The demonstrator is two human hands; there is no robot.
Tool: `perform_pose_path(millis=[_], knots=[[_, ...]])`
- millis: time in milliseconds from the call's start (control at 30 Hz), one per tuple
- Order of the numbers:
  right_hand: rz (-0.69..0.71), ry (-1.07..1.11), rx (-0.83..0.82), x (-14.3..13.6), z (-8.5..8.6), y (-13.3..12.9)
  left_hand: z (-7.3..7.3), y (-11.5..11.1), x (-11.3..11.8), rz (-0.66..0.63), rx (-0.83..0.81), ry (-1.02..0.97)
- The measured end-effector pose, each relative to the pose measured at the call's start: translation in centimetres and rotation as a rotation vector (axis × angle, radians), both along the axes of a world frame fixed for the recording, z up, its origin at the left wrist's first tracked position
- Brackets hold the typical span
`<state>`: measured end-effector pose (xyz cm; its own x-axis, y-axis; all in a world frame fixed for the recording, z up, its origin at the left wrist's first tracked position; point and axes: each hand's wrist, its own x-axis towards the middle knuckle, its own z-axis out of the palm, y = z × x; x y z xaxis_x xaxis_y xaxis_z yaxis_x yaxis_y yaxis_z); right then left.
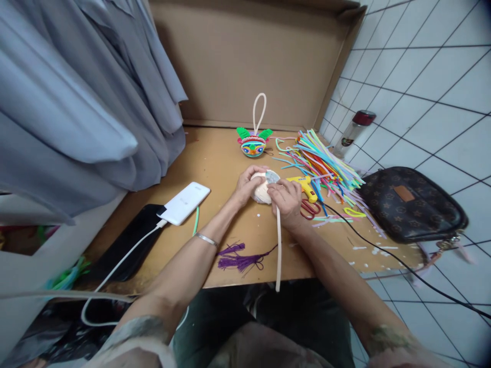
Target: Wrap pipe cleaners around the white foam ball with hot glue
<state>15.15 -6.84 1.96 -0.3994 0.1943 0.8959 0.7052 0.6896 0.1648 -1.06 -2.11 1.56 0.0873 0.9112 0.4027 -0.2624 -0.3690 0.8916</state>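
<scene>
A cream-coloured ball (261, 193), wrapped in soft strips with a greyish patch at its upper right, is between my hands above the table. My left hand (246, 185) is wrapped round its left side. My right hand (287, 198) pinches at its right side, where a cream pipe cleaner (279, 250) hangs down past the table's front edge. Behind the ball sits a colourful animal-head ornament (253, 145) with green ears and a white loop. Purple tassels (241, 261) lie in front, between my forearms.
A yellow glue gun (306, 188), red-handled scissors (309, 209) and a pile of pipe cleaners (326, 163) lie at the right. Beyond are a bottle (353, 134) and a brown bag (414, 204). A white power bank (186, 203) and black phone (130, 245) lie left.
</scene>
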Motion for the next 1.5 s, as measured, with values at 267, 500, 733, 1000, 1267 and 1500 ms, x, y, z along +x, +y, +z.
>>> perform_pose_path(millis=[267, 500, 733, 1000, 1267, 1500], knots=[[-0.075, -0.044, 0.037, -0.09, -0.06, -0.16, -0.23, 0.16, 0.02, 0.034, -0.004, -0.021], [-0.042, -0.021, 0.075, -0.36, -0.12, 0.03, -0.19, 0.02, -0.01, 0.038, 0.009, 0.003], [-0.034, -0.022, 0.007, -0.24, -0.51, 0.02, 0.07, -0.03, 0.03, 0.046, -0.011, -0.005], [-0.064, -0.071, -0.039, -0.27, -0.7, 0.05, 0.05, 0.14, 0.52, 0.123, -0.056, -0.05], [-0.043, -0.052, -0.015, -0.32, -0.63, 0.05, -0.01, 0.27, 0.48, 0.138, -0.037, -0.028], [-0.017, -0.035, -0.04, -0.33, -0.89, 0.18, -0.05, 0.23, 0.1, 0.086, -0.02, 0.016]])
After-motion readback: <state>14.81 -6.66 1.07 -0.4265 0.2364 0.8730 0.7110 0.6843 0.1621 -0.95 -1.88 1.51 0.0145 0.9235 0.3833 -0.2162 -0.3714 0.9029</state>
